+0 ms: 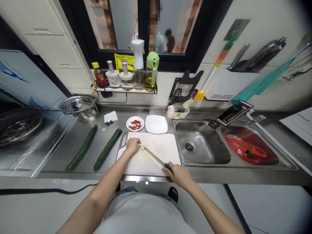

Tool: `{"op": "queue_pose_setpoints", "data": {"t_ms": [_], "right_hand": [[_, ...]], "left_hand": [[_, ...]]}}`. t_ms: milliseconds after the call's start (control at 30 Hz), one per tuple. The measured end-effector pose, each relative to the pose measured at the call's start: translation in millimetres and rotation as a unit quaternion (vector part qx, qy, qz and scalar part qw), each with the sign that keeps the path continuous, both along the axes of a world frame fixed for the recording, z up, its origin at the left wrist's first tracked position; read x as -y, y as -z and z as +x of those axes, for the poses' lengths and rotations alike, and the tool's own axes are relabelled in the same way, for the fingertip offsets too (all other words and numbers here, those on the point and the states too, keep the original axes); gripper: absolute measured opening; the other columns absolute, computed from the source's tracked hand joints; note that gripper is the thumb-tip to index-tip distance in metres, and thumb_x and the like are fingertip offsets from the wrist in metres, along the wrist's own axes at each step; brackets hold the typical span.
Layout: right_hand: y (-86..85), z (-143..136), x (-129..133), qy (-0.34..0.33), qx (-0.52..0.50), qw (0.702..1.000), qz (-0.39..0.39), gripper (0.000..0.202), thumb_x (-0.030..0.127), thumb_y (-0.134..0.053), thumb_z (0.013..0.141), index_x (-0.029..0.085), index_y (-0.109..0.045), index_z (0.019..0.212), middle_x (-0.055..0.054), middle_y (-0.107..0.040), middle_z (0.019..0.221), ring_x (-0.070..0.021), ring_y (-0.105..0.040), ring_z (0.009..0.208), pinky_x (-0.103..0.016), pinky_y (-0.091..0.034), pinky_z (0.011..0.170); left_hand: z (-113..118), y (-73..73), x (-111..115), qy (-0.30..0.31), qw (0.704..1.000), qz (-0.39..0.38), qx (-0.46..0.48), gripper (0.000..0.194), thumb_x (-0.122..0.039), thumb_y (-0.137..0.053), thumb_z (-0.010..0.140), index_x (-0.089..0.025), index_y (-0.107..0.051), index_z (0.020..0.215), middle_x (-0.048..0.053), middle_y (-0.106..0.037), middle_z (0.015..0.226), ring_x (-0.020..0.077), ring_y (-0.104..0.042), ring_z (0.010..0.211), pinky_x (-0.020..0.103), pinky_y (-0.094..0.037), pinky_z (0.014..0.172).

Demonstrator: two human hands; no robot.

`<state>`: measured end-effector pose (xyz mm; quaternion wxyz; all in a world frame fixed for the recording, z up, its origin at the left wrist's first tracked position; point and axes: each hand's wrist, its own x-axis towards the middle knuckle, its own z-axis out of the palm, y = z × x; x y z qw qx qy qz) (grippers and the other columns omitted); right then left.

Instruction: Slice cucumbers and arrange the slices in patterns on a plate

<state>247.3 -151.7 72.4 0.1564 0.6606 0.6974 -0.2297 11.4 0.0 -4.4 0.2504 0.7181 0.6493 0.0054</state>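
Observation:
My right hand (179, 174) grips the black handle of a kitchen knife (156, 157), its blade pointing up and left over the white cutting board (161, 143). The tip of the blade touches or overlaps a pale green cucumber slice (142, 148). Just left of that slice, my left hand (133, 145) rests on the board with its fingers curled together; whether anything is under them is hidden. Two whole cucumbers, one nearer (107, 150) and one farther left (81, 149), lie on the steel counter beside the board.
Behind the board stand a small plate of red bits (131, 127) and a white square plate (156, 124). Cucumber ends and white paper (110, 116) lie near a lidded steel pot (85, 112). A double sink (202, 152) is at right, with a red bag (253, 154) inside.

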Motion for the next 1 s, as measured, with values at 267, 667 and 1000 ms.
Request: {"op": "queue_pose_setpoints", "data": {"t_ms": [267,667,1000], "right_hand": [[0.8,-4.8,-1.2,-0.014,0.022,1.0,-0.002,0.034,0.041,-0.034,0.096,0.018,-0.056,0.109,-0.013,-0.07,0.095,-0.0251,-0.066,0.091,-0.027,-0.038,0.066],[5.2,-1.8,-7.2,-0.025,0.017,1.0,-0.005,0.032,0.037,-0.037,0.095,0.018,-0.056,0.111,-0.014,-0.069,0.098,-0.0249,-0.066,0.09,-0.029,-0.041,0.069],[11.0,-4.5,-16.7,-0.054,0.018,0.998,0.013,0.032,0.038,-0.036,0.095,0.017,-0.056,0.11,-0.014,-0.07,0.097,-0.0251,-0.066,0.091,-0.03,-0.043,0.071]], "left_hand": [[-0.1,-0.4,-1.0,-0.002,1.0,-0.009,0.0,0.016,-0.026,-0.065,0.075,-0.026,-0.067,0.091,0.003,-0.069,0.103,0.0247,-0.052,0.106,0.04,-0.031,0.092],[-0.2,0.6,-2.3,-0.006,1.0,-0.014,0.007,0.014,-0.026,-0.066,0.074,-0.026,-0.066,0.089,0.003,-0.069,0.102,0.025,-0.052,0.106,0.04,-0.031,0.092],[-0.1,0.4,-2.5,-0.008,1.0,-0.014,0.007,0.015,-0.027,-0.066,0.074,-0.025,-0.066,0.089,0.003,-0.069,0.103,0.0244,-0.051,0.106,0.041,-0.031,0.092]]}}
